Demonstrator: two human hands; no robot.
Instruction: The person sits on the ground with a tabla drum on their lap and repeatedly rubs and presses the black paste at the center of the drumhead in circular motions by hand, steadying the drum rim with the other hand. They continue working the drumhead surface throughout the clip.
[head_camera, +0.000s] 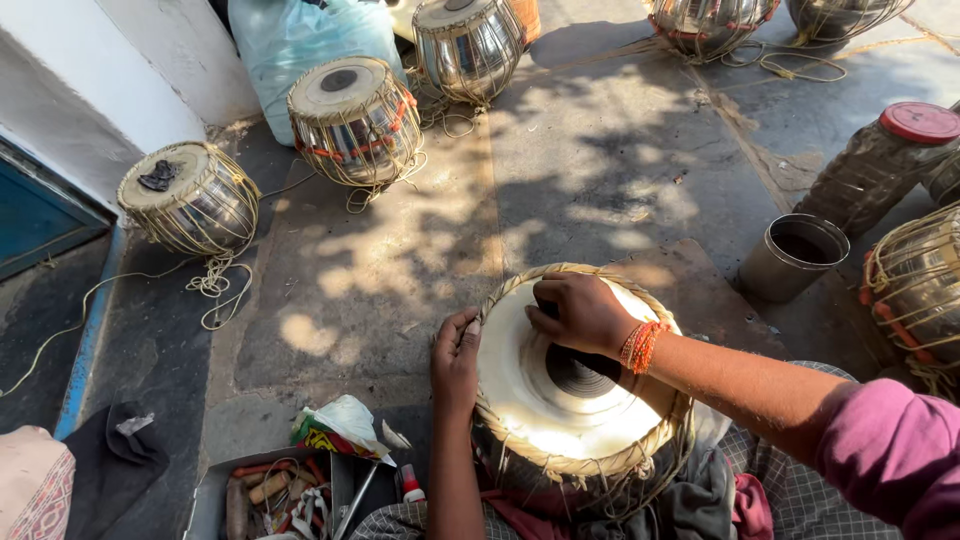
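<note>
Head view: our left hand (455, 360) grips rim of rope-laced metal drum with pale skin (520, 385); right hand (580, 312) closed, pressing taut skin; heavy, we judge.

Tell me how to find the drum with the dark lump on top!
Look along the white wall at the left. The nearest drum to it sits alone on the floor. Only this drum has a loose dark lump on its skin.

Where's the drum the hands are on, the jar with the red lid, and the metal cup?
drum (560, 420): head view, on its pale skin.
jar (870, 170): head view, on its side.
metal cup (770, 272): head view, on its outer wall.
</note>
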